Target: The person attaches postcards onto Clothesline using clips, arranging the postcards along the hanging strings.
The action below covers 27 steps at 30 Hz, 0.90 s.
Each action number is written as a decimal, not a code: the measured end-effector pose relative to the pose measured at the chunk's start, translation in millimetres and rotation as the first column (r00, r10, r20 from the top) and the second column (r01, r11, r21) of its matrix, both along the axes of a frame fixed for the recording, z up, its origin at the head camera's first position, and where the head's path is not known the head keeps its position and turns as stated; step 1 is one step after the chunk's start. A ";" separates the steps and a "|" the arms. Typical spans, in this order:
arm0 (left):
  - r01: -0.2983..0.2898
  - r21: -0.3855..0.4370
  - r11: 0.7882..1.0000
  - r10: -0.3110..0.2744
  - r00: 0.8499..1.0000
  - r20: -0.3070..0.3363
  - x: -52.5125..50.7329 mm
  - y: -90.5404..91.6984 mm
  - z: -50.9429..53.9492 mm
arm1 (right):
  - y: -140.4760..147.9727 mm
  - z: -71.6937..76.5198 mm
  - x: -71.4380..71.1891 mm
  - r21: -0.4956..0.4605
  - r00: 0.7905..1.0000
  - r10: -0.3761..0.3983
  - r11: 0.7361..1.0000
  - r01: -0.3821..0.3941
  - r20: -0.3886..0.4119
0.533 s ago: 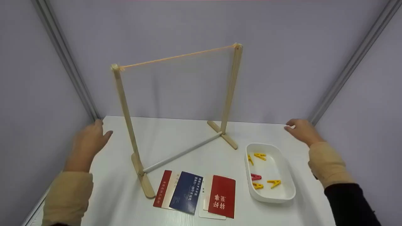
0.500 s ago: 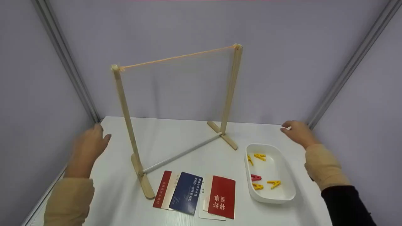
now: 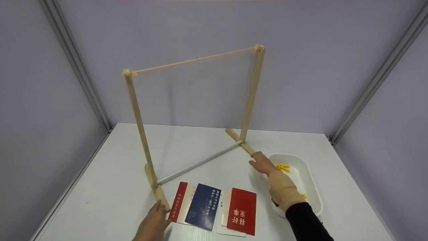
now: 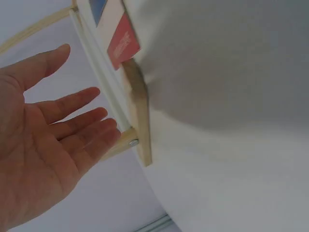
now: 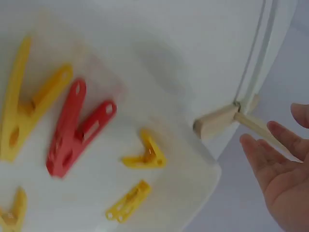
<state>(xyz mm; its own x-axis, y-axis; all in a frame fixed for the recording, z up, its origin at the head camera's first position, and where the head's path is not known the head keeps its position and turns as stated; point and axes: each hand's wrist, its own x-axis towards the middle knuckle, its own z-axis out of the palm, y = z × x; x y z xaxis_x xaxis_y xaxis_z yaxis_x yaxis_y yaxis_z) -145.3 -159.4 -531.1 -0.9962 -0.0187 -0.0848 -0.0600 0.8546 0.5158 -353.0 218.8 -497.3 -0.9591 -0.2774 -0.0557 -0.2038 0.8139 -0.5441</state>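
My left hand [image 3: 152, 222] is at the near end of the stand's left wooden foot [image 3: 159, 195], beside a red-and-cream card [image 3: 178, 201]. In the left wrist view its fingers are spread and hold nothing. My right hand [image 3: 263, 164] reaches over the left rim of a white tray [image 3: 317, 190], close to the stand's right foot [image 3: 248, 149]; whether it touches that foot I cannot tell. Its palm [image 5: 287, 188] bears nothing in the right wrist view. Inside the tray lie a red clothespin [image 5: 65, 140] and several yellow clothespins [image 5: 148, 152], partly hidden by my right arm in the head view.
Two wooden posts [image 3: 140, 130] carry an orange string [image 3: 195, 59] between their tops, and a white rod [image 3: 199, 163] joins them low down. A blue card [image 3: 203, 206] and a red card [image 3: 242, 207] over pale ones lie in front. Grey panels [image 3: 200, 93] surround the white table [image 3: 107, 180].
Both hands have come inward from the table's sides: the left toward the stand's left foot, the right leftward over the tray. The stand, cards and tray stay put; the view has shifted slightly.
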 end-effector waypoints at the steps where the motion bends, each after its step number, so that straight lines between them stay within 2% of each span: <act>1: -0.004 -0.004 1.000 0.004 1.000 0.021 2.7 2.1 -6.1 | -5.6 -14.0 -5.0 0.004 0.999 -0.015 1.000 0.015 0.045; 2: -0.014 -0.008 1.000 0.014 0.999 0.043 5.4 3.6 -10.8 | -9.6 -28.4 -10.1 0.017 0.997 -0.018 1.000 0.017 0.080; 3: -0.021 -0.018 1.000 0.022 0.999 0.043 7.4 4.5 -14.2 | -8.4 -48.1 -18.5 0.035 0.998 -0.015 0.999 0.013 0.060; 4: -0.022 -0.026 0.999 0.023 0.999 0.038 9.0 5.5 -16.9 | -9.4 -60.5 -23.9 0.055 0.997 -0.033 0.998 0.029 0.068; 6: -0.011 -0.035 0.999 0.012 1.000 0.026 11.6 7.2 -21.0 | -10.2 -77.5 -30.4 0.088 0.996 -0.063 0.994 0.058 0.063; 7: -0.005 -0.031 0.999 0.006 1.000 0.018 12.8 8.1 -23.0 | -11.4 -80.5 -30.9 0.090 0.995 -0.083 0.993 0.078 0.062; 9: 0.005 -0.028 1.000 -0.005 1.000 0.006 14.5 10.5 -26.7 | -13.6 -80.2 -27.7 0.086 0.990 -0.125 0.989 0.118 0.072; 10: 0.007 -0.019 1.000 -0.007 1.000 0.007 15.1 12.0 -28.9 | -17.3 -70.7 -21.0 0.078 0.981 -0.163 0.985 0.155 0.107; 11: 0.012 -0.010 1.000 -0.012 1.000 0.007 15.6 13.6 -31.2 | -17.8 -67.5 -16.8 0.074 0.979 -0.175 0.983 0.168 0.104; 14: 0.011 0.008 1.000 -0.011 1.000 0.023 16.1 18.6 -37.5 | -18.0 -61.4 -5.1 0.085 0.979 -0.195 0.978 0.189 0.058; 17: 0.008 0.006 1.000 -0.008 1.000 0.029 15.0 23.3 -40.9 | -16.0 -63.4 3.4 0.122 0.980 -0.198 0.972 0.199 -0.016; 22: -0.025 -0.061 0.998 0.025 1.000 -0.004 11.8 31.6 -35.7 | -14.6 -73.5 8.1 0.163 0.970 -0.220 0.958 0.235 -0.107; 27: -0.078 -0.108 0.991 0.072 0.995 -0.062 3.9 41.2 -23.0 | -12.4 -87.9 7.2 0.208 0.942 -0.255 0.931 0.300 -0.219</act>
